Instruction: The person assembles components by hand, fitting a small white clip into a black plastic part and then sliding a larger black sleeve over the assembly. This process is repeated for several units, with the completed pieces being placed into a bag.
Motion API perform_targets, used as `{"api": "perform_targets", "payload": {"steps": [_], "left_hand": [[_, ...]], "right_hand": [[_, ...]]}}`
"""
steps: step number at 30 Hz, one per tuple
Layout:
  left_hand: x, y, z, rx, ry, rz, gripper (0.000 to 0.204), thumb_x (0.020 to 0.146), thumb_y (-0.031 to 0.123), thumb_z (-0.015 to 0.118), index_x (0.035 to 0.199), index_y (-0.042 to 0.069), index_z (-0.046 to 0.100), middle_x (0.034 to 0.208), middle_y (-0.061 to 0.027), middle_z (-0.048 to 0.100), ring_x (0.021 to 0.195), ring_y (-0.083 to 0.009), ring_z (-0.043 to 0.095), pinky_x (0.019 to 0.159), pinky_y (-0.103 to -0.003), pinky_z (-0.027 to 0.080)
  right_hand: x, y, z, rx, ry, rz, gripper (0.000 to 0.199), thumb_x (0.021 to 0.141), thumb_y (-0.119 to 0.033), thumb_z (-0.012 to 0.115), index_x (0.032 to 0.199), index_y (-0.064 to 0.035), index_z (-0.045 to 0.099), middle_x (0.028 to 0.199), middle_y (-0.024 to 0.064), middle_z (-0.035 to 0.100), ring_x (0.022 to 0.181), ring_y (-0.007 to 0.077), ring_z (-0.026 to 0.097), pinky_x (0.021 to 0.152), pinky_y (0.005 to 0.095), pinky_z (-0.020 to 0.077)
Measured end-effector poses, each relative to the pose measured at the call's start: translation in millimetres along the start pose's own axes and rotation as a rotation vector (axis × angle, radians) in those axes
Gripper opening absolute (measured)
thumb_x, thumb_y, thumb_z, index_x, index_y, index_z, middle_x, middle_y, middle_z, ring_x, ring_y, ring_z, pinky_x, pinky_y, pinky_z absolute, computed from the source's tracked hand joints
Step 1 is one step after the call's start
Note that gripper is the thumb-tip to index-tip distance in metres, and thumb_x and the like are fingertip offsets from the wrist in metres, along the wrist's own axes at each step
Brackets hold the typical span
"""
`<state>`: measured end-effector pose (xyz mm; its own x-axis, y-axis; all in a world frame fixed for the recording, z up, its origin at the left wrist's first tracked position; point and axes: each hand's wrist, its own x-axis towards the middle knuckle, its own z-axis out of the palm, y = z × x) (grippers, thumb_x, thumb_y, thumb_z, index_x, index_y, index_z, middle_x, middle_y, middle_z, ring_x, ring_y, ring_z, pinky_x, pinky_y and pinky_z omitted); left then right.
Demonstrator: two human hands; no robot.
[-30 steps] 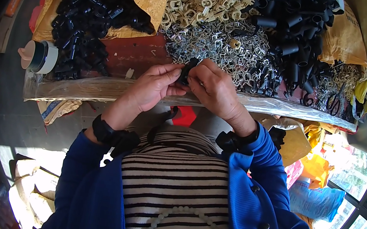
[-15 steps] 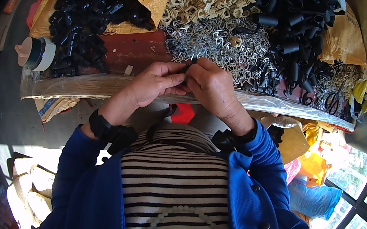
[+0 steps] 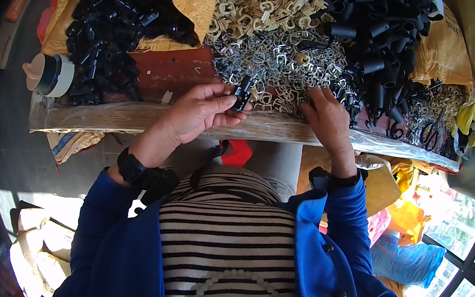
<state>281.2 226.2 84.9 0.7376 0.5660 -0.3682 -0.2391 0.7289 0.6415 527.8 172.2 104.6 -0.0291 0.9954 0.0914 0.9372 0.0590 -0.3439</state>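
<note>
Pinching a black clip (image 3: 241,93) in the left hand (image 3: 200,112), palm up; right hand (image 3: 329,120) lies spread, fingers loose, on the metal clips (image 3: 275,62).

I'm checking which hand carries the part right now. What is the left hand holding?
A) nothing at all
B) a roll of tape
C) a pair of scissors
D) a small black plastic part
D: the left hand pinches a small black plastic part between its fingertips above the table edge, while the right hand reaches into the pile of metal clips.
</note>
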Motion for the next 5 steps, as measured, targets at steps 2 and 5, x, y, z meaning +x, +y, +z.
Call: {"api": "perform_targets", "payload": {"steps": [2, 5], "left_hand": [[1.5, 1.1, -0.5, -0.006, -0.003, 0.004, 0.025, 0.084, 0.011, 0.044, 0.105, -0.002, 0.046, 0.098, -0.0144, 0.054, 0.083, -0.0184, 0.056, 0.072, -0.026, 0.048], [-1.7, -2.9, -4.3, -0.028, 0.014, 0.000, 0.027, 0.083, 0.011, 0.045, 0.107, -0.002, 0.044, 0.100, -0.0141, 0.054, 0.085, -0.0195, 0.056, 0.072, -0.026, 0.048]], "right_hand": [[0.0, 8.5, 4.2, -0.092, -0.060, 0.009, 0.016, 0.071, -0.011, 0.058, 0.085, -0.0049, 0.054, 0.072, 0.0097, 0.052, 0.064, 0.0226, 0.055, 0.053, 0.0327, 0.0427], [6.2, 10.2, 15.3, -0.005, -0.098, -0.033, 0.026, 0.072, -0.015, 0.058, 0.095, -0.0059, 0.051, 0.078, 0.0105, 0.053, 0.068, 0.0222, 0.057, 0.055, 0.0331, 0.0432]]}}
